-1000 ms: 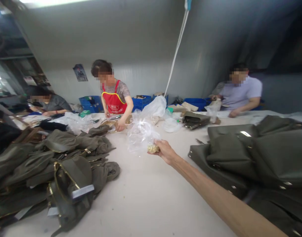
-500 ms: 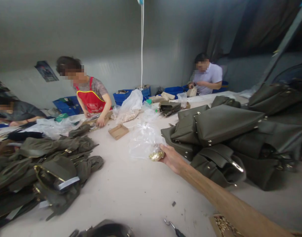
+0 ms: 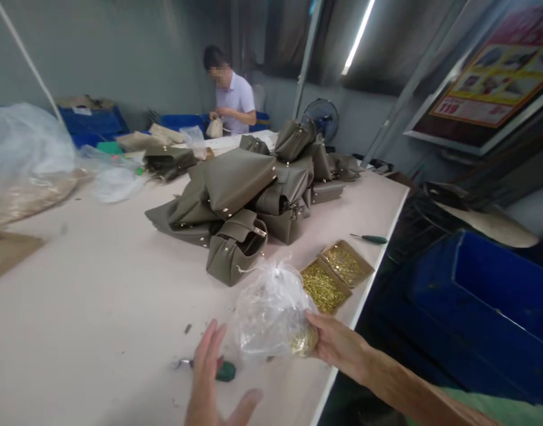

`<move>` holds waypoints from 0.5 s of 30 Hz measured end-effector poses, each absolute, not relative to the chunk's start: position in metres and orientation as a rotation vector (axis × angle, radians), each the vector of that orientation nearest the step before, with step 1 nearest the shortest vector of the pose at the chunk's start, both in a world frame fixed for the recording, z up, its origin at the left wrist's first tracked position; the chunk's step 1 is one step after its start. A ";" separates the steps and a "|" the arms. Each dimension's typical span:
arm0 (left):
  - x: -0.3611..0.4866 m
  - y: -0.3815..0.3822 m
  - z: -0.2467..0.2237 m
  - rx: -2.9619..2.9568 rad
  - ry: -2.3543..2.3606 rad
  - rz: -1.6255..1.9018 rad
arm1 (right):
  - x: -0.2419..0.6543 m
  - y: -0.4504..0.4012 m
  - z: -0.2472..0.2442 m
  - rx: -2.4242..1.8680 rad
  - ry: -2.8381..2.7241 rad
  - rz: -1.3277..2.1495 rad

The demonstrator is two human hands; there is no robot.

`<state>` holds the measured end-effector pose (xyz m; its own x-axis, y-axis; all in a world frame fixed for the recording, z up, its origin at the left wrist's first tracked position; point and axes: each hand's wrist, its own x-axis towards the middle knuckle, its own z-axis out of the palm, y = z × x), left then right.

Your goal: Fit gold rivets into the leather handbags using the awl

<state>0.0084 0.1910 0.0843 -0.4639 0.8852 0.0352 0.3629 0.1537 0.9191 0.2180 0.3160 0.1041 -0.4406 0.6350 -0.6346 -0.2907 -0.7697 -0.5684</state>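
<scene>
My right hand [image 3: 331, 337] is closed on the lower right side of a clear plastic bag [image 3: 269, 313]. Small gold metal pieces [image 3: 303, 342] bulge in the bag's bottom corner beside my fingers. Fingers apart and with nothing in it, my left hand [image 3: 213, 378] is raised over the table left of the bag. Partly behind its fingers lies a hook tool with a green handle [image 3: 227, 371]. Just beyond my right hand, two shallow cardboard trays hold small gold pieces: a nearer tray [image 3: 325, 287] and a farther tray [image 3: 347, 261].
Olive-brown handbags [image 3: 240, 180] are piled mid-table. A green-handled tool [image 3: 369, 238] lies near the table's right edge [image 3: 364, 299]. Beyond that edge stands a blue bin [image 3: 497, 284]. A large plastic bag [image 3: 29, 148] sits at left. A co-worker [image 3: 233, 100] works across the table.
My view has swung to the right. My right hand has carried the plastic bag to the right, close to the cardboard trays. My left hand has come into view.
</scene>
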 end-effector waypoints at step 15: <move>0.183 0.270 0.044 1.065 1.430 1.120 | 0.355 0.354 0.103 -1.651 -0.506 2.145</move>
<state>0.1825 0.2702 0.0435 -0.1240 0.9762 -0.1782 0.0607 0.1867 0.9805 0.3553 0.3539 0.1033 -0.2337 0.5066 -0.8299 -0.0823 -0.8608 -0.5022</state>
